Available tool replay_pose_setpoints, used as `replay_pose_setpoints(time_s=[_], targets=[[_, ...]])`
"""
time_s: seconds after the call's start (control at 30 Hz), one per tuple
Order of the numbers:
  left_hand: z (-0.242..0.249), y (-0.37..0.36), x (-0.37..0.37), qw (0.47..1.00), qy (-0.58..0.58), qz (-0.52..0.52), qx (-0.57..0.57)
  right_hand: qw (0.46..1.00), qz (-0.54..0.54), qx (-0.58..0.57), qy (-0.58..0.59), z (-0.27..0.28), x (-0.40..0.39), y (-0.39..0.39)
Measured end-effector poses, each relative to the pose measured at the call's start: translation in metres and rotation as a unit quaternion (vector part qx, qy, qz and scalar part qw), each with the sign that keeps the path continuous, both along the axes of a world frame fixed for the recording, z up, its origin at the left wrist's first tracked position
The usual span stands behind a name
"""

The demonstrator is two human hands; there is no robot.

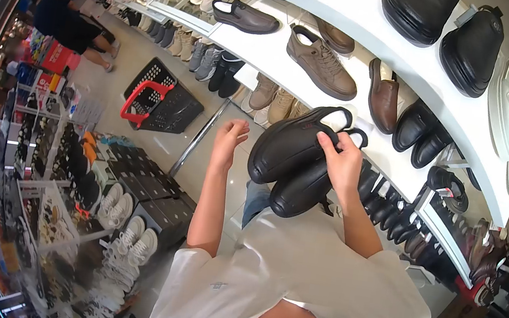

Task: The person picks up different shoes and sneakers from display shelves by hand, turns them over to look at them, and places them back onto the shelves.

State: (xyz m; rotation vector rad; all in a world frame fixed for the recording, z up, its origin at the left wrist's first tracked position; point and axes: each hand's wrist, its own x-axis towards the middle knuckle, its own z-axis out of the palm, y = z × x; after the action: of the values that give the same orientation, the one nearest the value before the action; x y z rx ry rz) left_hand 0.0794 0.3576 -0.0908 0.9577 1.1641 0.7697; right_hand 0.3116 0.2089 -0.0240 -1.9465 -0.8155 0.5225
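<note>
My right hand [341, 164] grips a pair of black slip-on shoes [284, 145] by their heel ends, thumb on the near side. Their toes point down and to the left, in front of my chest, and one shoe partly covers the other. Off to the left of the shoes, my left hand [229, 141] is raised with its fingers loosely bent and apart. Nothing is in it, and it does not touch the shoes. Just beyond the held pair, a brown lace-up shoe [321, 64] and a brown loafer [383, 98] stand on a white display shelf [270, 47].
A black shopping basket [174, 108] with a red handle sits on the floor at left. Stacked dark shoeboxes [151, 177] and a rack with white sneakers [140, 240] stand nearer. Large black shoes [471, 49] occupy the upper shelf. Another person [66, 18] is far left.
</note>
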Motion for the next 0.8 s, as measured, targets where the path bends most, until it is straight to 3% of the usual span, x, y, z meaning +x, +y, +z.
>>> replay_pose_setpoints(time_s=[0.03,0.1,0.13,0.23,0.43,0.5,0.53,0.57,0.6,0.8], targets=[[-0.002,0.022,0.011,1.0,-0.001,-0.019,-0.002,0.999,-0.047,0.021,-0.008,-0.008,0.0,0.004],[-0.006,0.064,0.029,0.99,0.071,-0.059,0.107,0.995,-0.092,0.008,0.034,-0.006,0.003,0.005],[-0.004,0.083,0.039,0.983,0.076,-0.073,0.15,0.991,-0.124,-0.046,-0.031,0.007,0.0,0.007],[-0.002,0.145,0.079,0.932,0.143,-0.119,0.312,0.958,-0.278,-0.021,-0.07,-0.005,-0.012,0.011],[0.035,0.217,0.179,0.873,0.082,-0.216,0.43,0.902,-0.421,-0.058,-0.075,-0.007,-0.039,-0.012],[0.031,0.245,0.214,0.834,0.126,-0.196,0.5,0.885,-0.453,-0.08,-0.074,0.0,-0.055,-0.019],[0.052,0.254,0.227,0.82,0.15,-0.264,0.484,0.871,-0.479,-0.084,-0.069,0.0,-0.065,-0.022],[0.041,0.271,0.243,0.818,0.018,-0.253,0.517,0.857,-0.503,-0.087,-0.067,0.0,-0.073,-0.027],[0.039,0.287,0.258,0.814,0.01,-0.272,0.513,0.847,-0.518,-0.093,-0.072,-0.012,-0.079,-0.038],[0.027,0.313,0.306,0.804,0.085,-0.375,0.453,0.778,-0.618,-0.112,-0.022,-0.03,-0.129,-0.059]])
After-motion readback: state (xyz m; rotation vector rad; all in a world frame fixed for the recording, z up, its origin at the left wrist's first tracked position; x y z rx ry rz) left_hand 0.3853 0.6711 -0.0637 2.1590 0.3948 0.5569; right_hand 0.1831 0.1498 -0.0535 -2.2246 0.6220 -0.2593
